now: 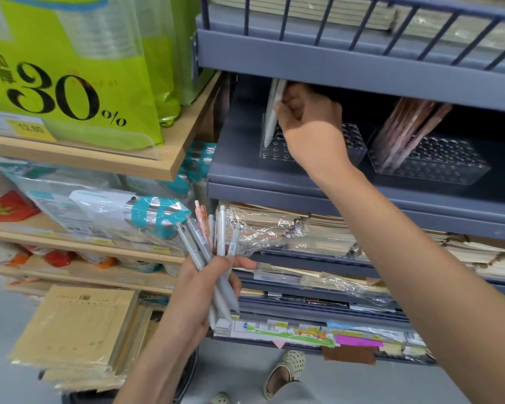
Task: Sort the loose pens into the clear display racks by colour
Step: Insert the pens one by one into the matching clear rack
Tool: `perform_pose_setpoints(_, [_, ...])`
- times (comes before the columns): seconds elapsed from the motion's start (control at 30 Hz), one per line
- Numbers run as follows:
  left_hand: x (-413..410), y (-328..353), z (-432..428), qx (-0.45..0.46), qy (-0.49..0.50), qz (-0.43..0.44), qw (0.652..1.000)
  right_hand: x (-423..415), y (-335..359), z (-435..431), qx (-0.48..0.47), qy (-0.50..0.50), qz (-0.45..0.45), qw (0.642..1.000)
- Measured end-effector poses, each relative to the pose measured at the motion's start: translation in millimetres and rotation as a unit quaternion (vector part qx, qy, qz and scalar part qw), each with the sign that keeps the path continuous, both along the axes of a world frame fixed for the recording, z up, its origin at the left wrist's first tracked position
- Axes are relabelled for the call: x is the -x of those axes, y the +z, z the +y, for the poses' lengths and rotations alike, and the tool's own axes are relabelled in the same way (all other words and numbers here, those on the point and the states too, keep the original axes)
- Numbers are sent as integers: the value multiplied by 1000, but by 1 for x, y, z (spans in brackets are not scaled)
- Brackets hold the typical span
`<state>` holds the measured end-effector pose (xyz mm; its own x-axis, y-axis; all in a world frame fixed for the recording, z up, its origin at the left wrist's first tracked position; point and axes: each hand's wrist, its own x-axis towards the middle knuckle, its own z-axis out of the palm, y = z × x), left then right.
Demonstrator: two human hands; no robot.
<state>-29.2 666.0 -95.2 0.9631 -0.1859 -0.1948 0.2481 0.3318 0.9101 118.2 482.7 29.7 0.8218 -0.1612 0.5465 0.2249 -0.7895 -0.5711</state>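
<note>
My right hand [306,121] reaches into the grey shelf and pinches white pens [273,115] whose tips stand in the holes of a clear display rack [277,148]. A second clear rack [438,164] to its right holds several pink pens [405,132] leaning rightwards. My left hand [199,287] grips a bunch of loose pens [213,243], grey, white and a few pink, fanned upwards in front of the lower shelves.
The upper grey shelf edge [362,71] hangs low over the racks. Wrapped notebooks [303,228] fill the shelves below. A wooden shelf [169,158] with green bags [70,68] juts out on the left. Brown pads [76,325] are stacked at lower left.
</note>
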Motion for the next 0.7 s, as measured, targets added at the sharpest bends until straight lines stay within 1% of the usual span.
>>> perform_pose_setpoints(0.13, [-1,-2,-1,10,-3,6,1000,-4,-4,2,-9,-7,35,999])
perform_pose_setpoints(0.37, [0,-3,3,12,14,9,1000,-7,-7,1,-34,-15,50,998])
perform_pose_setpoints(0.47, [0,-5,5,19,28,27,999,-9,-8,1,-45,-13,56,997])
perform_pose_setpoints(0.7, [-1,-3,6,38,58,42,997,-2,-15,-8,-146,21,64,987])
